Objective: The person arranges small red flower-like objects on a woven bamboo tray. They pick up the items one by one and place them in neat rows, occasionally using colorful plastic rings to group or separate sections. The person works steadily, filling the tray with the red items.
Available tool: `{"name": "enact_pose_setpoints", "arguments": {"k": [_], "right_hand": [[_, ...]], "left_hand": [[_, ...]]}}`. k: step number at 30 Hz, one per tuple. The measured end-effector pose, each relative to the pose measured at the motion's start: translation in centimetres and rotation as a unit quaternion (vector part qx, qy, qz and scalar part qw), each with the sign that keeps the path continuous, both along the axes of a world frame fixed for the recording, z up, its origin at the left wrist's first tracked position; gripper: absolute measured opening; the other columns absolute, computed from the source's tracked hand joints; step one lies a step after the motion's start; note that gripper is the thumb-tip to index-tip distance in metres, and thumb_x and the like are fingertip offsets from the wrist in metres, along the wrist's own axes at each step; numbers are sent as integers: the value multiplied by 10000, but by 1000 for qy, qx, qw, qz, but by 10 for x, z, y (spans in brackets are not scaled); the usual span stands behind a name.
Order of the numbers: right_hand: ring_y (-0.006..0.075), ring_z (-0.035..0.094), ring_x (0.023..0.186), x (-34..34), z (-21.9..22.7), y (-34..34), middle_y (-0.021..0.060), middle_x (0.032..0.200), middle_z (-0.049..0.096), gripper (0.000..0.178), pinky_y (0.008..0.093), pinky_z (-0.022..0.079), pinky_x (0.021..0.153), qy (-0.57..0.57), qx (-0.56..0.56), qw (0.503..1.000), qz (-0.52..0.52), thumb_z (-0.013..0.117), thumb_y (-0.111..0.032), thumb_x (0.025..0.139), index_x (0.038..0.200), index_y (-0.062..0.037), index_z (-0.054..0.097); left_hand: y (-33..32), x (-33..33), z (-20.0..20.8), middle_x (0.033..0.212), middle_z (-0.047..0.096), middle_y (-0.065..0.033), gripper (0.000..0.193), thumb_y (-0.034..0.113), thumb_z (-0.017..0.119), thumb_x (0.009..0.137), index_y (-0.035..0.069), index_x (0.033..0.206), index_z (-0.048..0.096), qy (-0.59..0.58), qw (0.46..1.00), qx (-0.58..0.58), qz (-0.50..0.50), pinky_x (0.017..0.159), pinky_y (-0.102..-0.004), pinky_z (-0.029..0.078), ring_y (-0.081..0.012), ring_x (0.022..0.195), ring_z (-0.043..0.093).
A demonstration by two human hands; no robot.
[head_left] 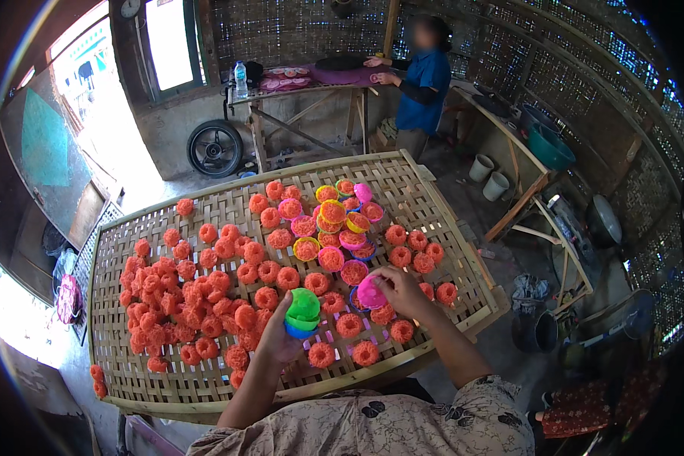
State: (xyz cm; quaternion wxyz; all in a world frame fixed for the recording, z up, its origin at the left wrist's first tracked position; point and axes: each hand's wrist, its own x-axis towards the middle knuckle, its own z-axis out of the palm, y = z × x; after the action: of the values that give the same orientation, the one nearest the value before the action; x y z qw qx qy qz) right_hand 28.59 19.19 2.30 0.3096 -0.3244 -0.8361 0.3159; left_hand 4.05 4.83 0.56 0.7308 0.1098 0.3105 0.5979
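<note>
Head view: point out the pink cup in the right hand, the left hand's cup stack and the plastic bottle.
Pink cup (369, 292), head view: its outer side.
Cup stack (302, 310), head view: its green part.
Plastic bottle (241, 79), head view: its body.

No readable lettering, seemingly.

Woven slat rack (414, 190): orange rings (180, 292) heaped left, scattered elsewhere; colourful filled cups (357, 229) clustered.
</note>
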Motion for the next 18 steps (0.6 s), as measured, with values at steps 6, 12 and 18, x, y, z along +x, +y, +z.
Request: {"name": "enact_pose_setpoints", "arguments": {"k": [6,12,18], "right_hand": [[223,662,792,-51,59,-45,121,902,658,186,344,513,700,55,-57,996,47,619,-172,926,993,-2,584],[231,664,903,-76,33,-50,141,966,658,145,344,514,740,38,-19,999,33,602,-109,926,1032,-12,579],[255,659,890,-78,35,-56,120,977,662,143,348,512,794,79,-24,994,70,600,-103,922,1037,-18,607]], "left_hand": [[-1,10,-9,1115,633,-104,493,476,362,1009,72,1260,492,2,999,29,-25,753,-372,564,-212,945,653],[-6,16,-18,1175,599,-107,537,497,330,1010,87,1348,406,143,985,84,-38,810,-412,569,-247,965,664],[-14,5,-12,1207,597,-147,634,550,291,995,66,1400,362,-37,991,78,-100,864,-413,554,-293,1057,636]]}}
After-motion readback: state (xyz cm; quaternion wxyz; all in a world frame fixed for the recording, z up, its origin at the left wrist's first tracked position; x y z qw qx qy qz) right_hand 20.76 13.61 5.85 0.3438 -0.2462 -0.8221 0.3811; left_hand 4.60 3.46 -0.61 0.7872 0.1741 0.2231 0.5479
